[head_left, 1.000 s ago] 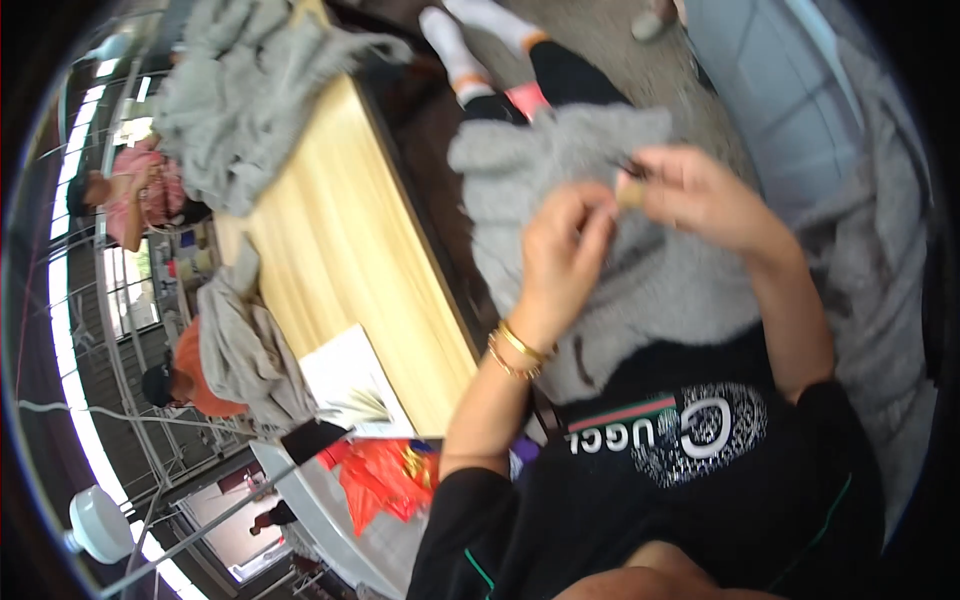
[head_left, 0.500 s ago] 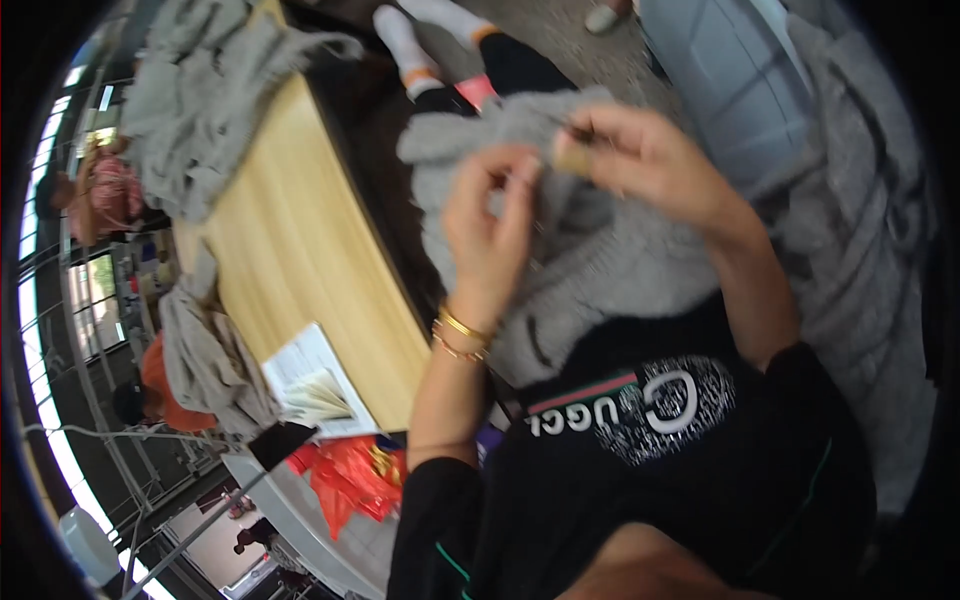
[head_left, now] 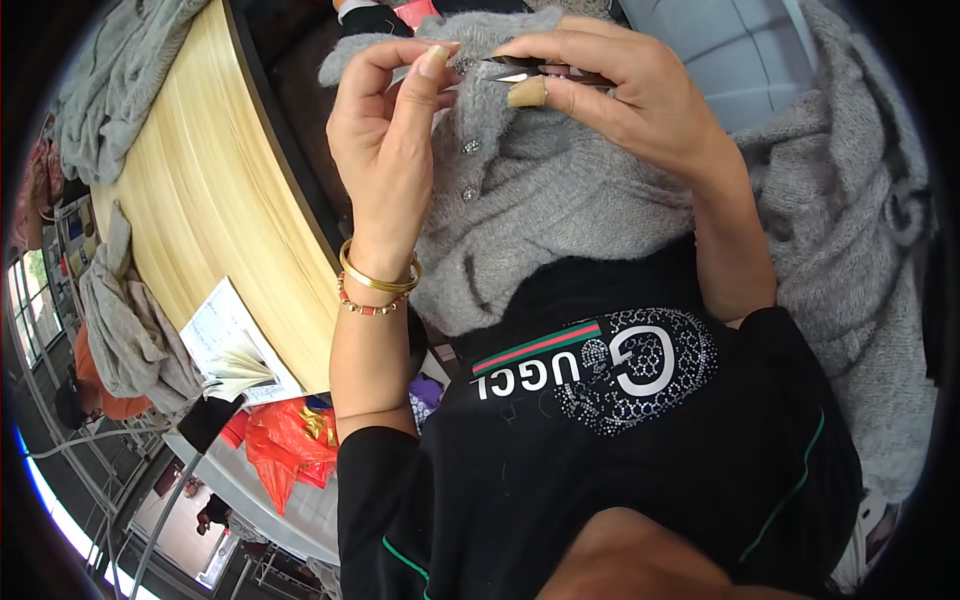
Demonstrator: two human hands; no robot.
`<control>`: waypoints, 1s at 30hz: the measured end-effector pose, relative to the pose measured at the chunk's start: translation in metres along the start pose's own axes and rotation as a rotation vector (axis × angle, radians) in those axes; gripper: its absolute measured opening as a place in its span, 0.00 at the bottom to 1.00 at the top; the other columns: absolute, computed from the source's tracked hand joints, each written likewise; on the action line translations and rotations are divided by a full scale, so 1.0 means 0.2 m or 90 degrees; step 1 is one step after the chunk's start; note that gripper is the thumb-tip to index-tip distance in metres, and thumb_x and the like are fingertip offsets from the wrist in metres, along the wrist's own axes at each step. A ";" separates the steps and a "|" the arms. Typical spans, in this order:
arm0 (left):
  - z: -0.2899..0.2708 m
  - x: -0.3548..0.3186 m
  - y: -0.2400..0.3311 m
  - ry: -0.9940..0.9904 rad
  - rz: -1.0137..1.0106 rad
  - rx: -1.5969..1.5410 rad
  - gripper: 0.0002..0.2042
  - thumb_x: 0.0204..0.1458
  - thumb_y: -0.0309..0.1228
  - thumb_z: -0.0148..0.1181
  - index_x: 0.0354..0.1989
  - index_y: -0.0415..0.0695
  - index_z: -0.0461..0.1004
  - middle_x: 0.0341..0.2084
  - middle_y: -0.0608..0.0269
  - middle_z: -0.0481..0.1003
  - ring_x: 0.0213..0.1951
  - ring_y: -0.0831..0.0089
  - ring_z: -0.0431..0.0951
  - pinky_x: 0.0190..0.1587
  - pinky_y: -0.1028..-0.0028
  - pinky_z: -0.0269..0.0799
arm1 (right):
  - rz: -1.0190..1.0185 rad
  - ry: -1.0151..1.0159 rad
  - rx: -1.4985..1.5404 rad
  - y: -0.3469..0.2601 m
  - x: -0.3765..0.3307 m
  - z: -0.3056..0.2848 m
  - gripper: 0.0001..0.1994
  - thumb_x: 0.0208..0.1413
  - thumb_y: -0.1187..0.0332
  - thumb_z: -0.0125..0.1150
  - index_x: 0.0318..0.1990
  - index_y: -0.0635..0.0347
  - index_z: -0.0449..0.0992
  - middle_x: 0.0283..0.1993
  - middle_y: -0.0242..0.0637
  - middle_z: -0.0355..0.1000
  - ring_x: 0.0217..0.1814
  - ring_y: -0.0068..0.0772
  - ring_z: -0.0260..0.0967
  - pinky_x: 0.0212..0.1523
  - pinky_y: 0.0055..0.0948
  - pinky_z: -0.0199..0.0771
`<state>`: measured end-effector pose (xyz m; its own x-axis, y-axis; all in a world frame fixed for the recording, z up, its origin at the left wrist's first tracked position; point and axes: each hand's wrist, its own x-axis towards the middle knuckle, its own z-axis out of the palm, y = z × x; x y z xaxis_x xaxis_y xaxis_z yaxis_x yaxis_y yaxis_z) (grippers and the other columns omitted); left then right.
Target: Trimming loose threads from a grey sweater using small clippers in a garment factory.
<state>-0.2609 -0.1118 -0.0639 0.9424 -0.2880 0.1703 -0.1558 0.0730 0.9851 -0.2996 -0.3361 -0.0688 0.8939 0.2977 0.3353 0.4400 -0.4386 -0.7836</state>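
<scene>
A fluffy grey knit cardigan (head_left: 590, 205) lies bunched across my lap, with shiny round buttons (head_left: 471, 147) along one band. My left hand (head_left: 385, 145) is raised over the cardigan's far part, thumb and forefinger pinched together beside another button; whatever lies between the fingertips is too small to make out. In my right hand (head_left: 645, 100) is a pair of small thread snips (head_left: 515, 76), their pointed blades toward the left fingertips. Tan tape (head_left: 527, 92) wraps my right thumb.
To my left stands a wood-topped table (head_left: 200, 190) with grey knitwear (head_left: 125, 90) and an open notebook (head_left: 235, 345) on it. A red plastic bag (head_left: 285, 450) sits nearer me. On the right, more grey knitwear (head_left: 840, 190) hangs by a pale blue-grey bin (head_left: 710, 50).
Both hands appear higher in the picture, and the left one also farther left. The view itself has shifted, and the snips and buttons show more sharply.
</scene>
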 end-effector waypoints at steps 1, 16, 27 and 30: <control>0.00 0.00 -0.01 0.005 -0.004 -0.002 0.06 0.64 0.29 0.59 0.45 0.39 0.75 0.41 0.64 0.81 0.38 0.83 0.79 0.40 0.81 0.77 | -0.001 -0.023 -0.018 0.00 0.00 0.00 0.15 0.61 0.70 0.62 0.54 0.60 0.78 0.39 0.30 0.76 0.38 0.20 0.70 0.39 0.20 0.69; 0.03 -0.01 -0.01 -0.023 0.014 0.070 0.07 0.65 0.31 0.58 0.44 0.40 0.73 0.42 0.60 0.81 0.32 0.84 0.78 0.38 0.81 0.76 | -0.324 0.199 -0.076 0.07 0.05 0.05 0.12 0.54 0.67 0.67 0.44 0.61 0.81 0.33 0.42 0.75 0.36 0.46 0.75 0.36 0.36 0.74; 0.02 -0.01 -0.01 -0.043 0.005 0.019 0.07 0.65 0.29 0.58 0.46 0.40 0.71 0.41 0.62 0.81 0.34 0.83 0.79 0.39 0.82 0.77 | -0.321 0.174 0.027 0.01 0.06 0.01 0.13 0.53 0.69 0.67 0.45 0.62 0.81 0.34 0.44 0.76 0.35 0.44 0.76 0.36 0.34 0.74; 0.02 -0.01 -0.01 -0.046 0.009 0.014 0.07 0.65 0.29 0.57 0.46 0.40 0.71 0.41 0.61 0.81 0.34 0.82 0.79 0.39 0.82 0.77 | -0.341 0.169 0.070 0.04 0.07 0.01 0.13 0.53 0.70 0.67 0.46 0.63 0.81 0.33 0.43 0.76 0.33 0.41 0.75 0.34 0.33 0.73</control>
<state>-0.2643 -0.1150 -0.0658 0.9163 -0.3554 0.1848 -0.1760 0.0573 0.9827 -0.2836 -0.3344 -0.0719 0.5482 0.2243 0.8057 0.8354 -0.1924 -0.5148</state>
